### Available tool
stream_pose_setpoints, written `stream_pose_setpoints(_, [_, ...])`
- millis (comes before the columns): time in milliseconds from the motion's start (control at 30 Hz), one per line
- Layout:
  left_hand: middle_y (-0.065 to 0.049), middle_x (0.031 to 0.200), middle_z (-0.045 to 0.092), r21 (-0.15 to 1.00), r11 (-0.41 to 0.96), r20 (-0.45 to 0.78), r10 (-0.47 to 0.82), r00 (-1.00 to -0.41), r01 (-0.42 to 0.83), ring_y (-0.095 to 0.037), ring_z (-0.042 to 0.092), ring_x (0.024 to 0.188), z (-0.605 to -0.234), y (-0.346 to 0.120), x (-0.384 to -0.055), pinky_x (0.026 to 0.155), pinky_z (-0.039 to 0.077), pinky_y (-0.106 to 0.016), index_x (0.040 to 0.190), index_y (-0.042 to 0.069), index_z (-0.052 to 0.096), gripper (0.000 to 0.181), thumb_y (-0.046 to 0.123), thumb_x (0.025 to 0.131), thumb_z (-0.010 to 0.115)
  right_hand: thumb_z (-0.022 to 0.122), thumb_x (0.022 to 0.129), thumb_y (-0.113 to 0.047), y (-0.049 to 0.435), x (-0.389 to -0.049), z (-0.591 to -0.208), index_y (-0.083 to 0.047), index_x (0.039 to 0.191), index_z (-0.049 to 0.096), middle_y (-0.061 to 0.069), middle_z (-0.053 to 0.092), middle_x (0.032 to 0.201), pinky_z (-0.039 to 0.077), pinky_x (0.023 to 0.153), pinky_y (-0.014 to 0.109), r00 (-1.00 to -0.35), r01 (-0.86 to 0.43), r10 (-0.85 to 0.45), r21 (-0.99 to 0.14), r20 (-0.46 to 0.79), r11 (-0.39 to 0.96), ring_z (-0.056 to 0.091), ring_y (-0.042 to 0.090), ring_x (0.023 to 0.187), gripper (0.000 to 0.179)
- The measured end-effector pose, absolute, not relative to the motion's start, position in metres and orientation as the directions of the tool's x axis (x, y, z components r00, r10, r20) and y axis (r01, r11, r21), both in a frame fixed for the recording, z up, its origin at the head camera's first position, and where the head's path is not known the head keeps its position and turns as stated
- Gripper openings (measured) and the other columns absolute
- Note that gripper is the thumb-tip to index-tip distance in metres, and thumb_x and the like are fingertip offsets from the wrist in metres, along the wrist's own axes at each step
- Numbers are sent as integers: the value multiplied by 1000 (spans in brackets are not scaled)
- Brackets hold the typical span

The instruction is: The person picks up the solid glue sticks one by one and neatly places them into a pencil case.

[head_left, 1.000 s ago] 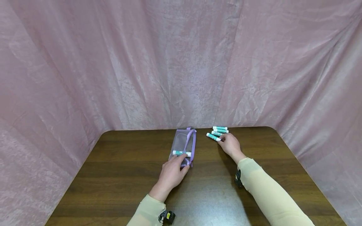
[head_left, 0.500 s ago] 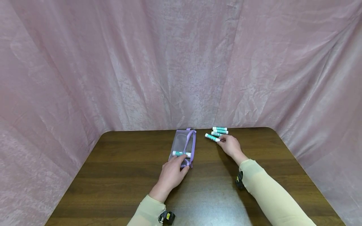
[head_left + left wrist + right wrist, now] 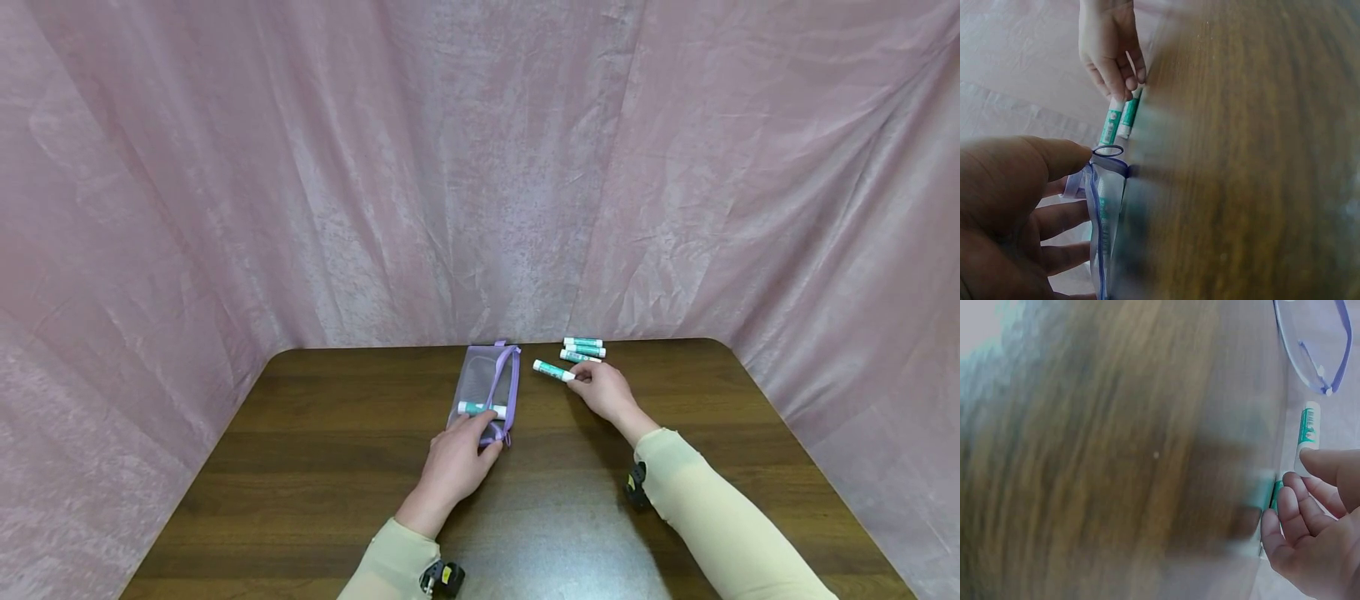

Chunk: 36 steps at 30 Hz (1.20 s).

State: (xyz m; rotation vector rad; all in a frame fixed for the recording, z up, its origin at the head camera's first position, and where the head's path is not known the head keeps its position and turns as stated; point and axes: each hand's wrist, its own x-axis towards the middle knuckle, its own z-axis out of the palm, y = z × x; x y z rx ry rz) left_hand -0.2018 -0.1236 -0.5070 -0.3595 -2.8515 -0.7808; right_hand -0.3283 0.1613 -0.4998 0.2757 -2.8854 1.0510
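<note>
Judging by how things lie, the filling of the pouch [image 3: 515, 383] looks to be at an early stage. One glue stick [image 3: 472, 407] is already inside, lying crosswise near the pouch's near end and showing through the mesh. The other four are outside: one in hand and three on the table [image 3: 360, 433].

The right hand [image 3: 604, 392] pinches its glue stick [image 3: 552, 371] by the white end, between thumb and fingertips. The stick's far end points towards the pouch; it sits in the gap between the pouch and the three loose sticks [image 3: 585, 351], not yet at the opening. Those three lie close together near the table's back edge, just beyond the right hand, with nothing gripping them.

The left hand [image 3: 455, 462] rests at the near end of the pouch, fingers on the mesh and thumb by the zip corner; whether they pinch the fabric or merely press it is hard to tell. The zip side stands apart along the edge facing the right hand.
</note>
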Motion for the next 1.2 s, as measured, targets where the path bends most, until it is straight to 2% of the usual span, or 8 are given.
stream_pose_setpoints(800, [-11, 147, 70, 484, 836, 200, 184, -962, 260, -41, 58, 144, -506, -123, -201, 105, 48, -72, 149, 16, 68, 47, 28, 105, 79, 81, 102, -16, 129, -317, -492, -11, 105, 81, -1, 76, 96, 56, 85, 45, -946, -320, -278, -589, 164, 742, 68, 17, 89, 6])
stream_pose_setpoints(1200, [-11, 148, 70, 479, 838, 192, 193, -962, 263, -39, 58, 144, -507, -124, -203, 105, 49, -71, 150, 16, 68, 47, 29, 106, 78, 82, 100, -16, 109, -314, -493, -11, 106, 81, -1, 74, 95, 55, 85, 43, -933, -354, -324, -568, 157, 743, 67, 16, 89, 8])
